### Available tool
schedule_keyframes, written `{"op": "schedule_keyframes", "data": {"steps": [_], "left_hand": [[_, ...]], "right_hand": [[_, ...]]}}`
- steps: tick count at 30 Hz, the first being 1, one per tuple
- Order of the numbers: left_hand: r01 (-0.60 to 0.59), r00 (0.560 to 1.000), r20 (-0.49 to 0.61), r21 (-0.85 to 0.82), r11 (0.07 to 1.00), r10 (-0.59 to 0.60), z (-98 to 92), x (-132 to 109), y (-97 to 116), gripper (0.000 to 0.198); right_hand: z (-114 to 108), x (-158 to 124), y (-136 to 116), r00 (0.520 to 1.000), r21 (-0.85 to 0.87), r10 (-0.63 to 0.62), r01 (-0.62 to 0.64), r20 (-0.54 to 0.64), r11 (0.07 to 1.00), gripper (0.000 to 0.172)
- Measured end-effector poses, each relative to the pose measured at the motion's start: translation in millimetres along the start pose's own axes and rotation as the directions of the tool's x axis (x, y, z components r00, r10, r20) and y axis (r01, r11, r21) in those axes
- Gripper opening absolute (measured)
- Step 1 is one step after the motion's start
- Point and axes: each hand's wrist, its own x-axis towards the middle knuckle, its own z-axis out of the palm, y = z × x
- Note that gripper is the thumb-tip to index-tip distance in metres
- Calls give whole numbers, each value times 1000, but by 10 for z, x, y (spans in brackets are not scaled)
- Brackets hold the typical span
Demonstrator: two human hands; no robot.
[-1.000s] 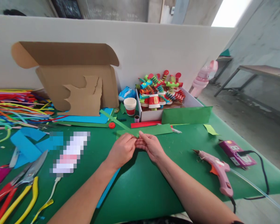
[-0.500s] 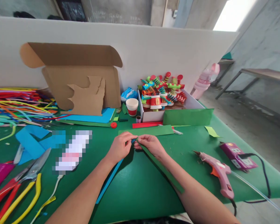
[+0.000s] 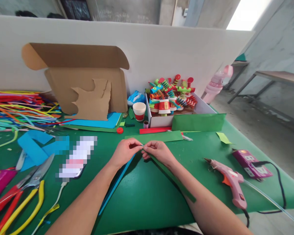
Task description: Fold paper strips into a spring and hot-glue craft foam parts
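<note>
Over the middle of the table, my left hand [image 3: 127, 150] pinches the upper end of a blue paper strip [image 3: 118, 182], whose tail slants down to the left along my forearm. My right hand [image 3: 159, 151] is closed on the end of a green paper strip [image 3: 172, 176], which runs down to the right and crosses my right forearm. Both hands' fingertips meet where the two strip ends come together; the exact overlap is hidden by the fingers. Just behind my hands lies a wider green paper strip [image 3: 159, 137].
A glue gun [image 3: 229, 178] lies to the right by a purple box [image 3: 251, 164]. Scissors [image 3: 35, 179] and a phone [image 3: 78, 158] are on the left. Behind stand a cardboard box [image 3: 88, 85], a paper cup [image 3: 139, 111] and a white box [image 3: 161, 122] of paper figures.
My left fingers have shifted from a curled grip to a flatter pinch at the strip ends. The blue strip's tail has swung slightly left; my right hand stays nearly in place.
</note>
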Motion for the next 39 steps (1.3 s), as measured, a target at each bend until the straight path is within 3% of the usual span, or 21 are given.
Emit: {"op": "schedule_keyframes", "data": {"steps": [3,5,8,12,17,22,27,30,39], "left_hand": [[94,994,-27,-255,962,-105,-15,-3,33,22],[166,975,-57,-461,872,-216,-5,9,22,30],[192,945,-97,-606,772,-311,49,22,-14,37],[194,946,-117,-544,817,-302,166,-1,-21,36],[190,951,-129,-472,861,-281,257,-42,23,31],[237,931,-118,-528,816,-346,254,-47,46,32],[275,912,-75,-614,740,-402,250,-49,40,38],[279,911,-60,-637,718,-408,251,-49,27,41],[225,944,-69,-576,786,-321,282,-41,-54,36]], "right_hand": [[-16,-4,-33,999,151,-28,32,-28,988,41],[0,-7,-28,996,220,-58,73,-73,973,39],[80,-22,17,994,167,-87,98,-72,981,38],[202,-42,73,976,76,-143,157,-167,985,39],[186,-25,71,938,51,-156,181,-311,982,26],[150,-33,46,941,-8,-165,171,-296,985,27],[134,-42,12,896,-368,-375,275,-236,888,21],[113,-29,19,870,-479,-451,315,-201,820,17],[126,-20,36,910,-248,-291,221,-295,943,19]]}}
